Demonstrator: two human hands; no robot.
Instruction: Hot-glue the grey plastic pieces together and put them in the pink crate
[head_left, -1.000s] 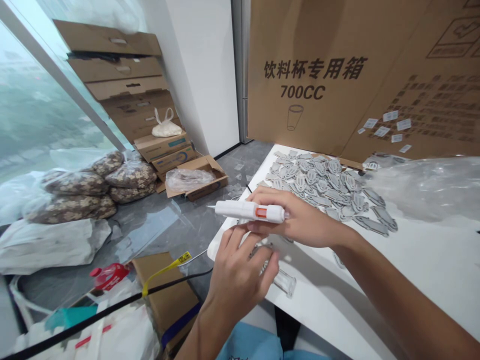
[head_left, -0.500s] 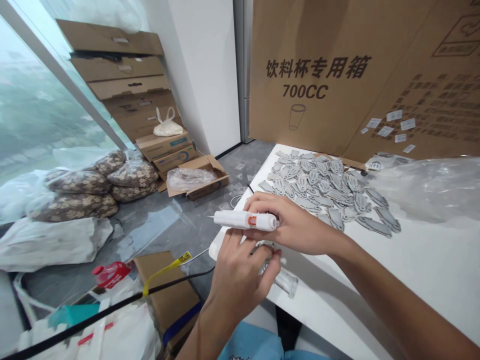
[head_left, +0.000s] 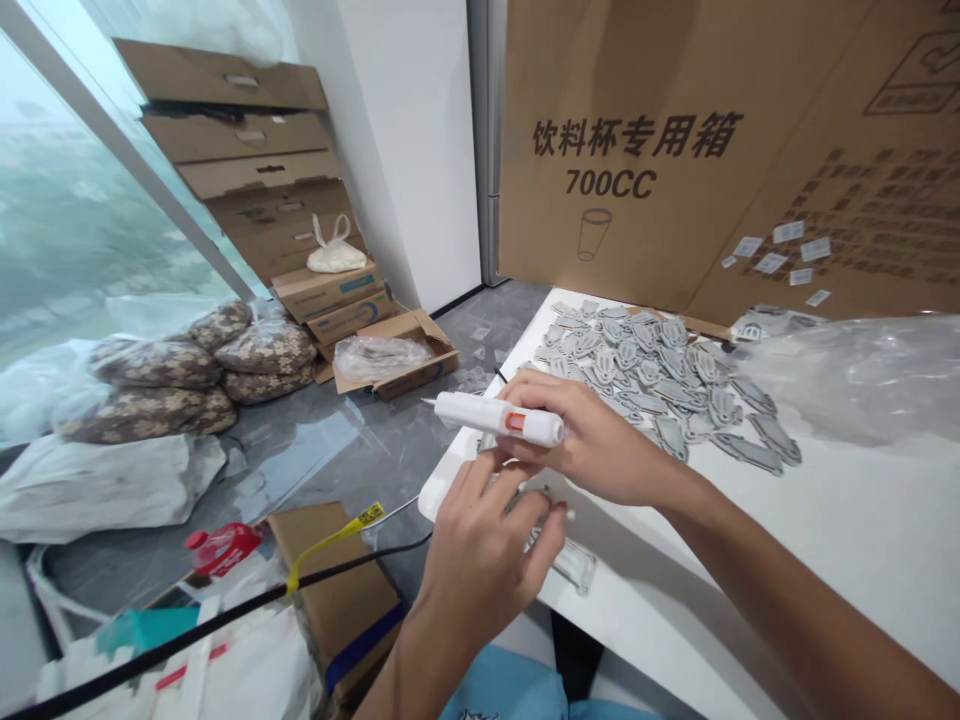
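Left hand, near: curling over the white table, grip cannot be told; clear piece: lying just right; right hand, beyond: clasping the white tool above the table's left end; grey tags, farther: lying scattered; cardboard box, far: standing behind

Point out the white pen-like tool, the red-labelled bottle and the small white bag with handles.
White pen-like tool (head_left: 492, 414): head view, middle of its barrel.
Red-labelled bottle (head_left: 228, 549): head view, its label.
Small white bag (head_left: 336, 259): head view, its body, below the handles.
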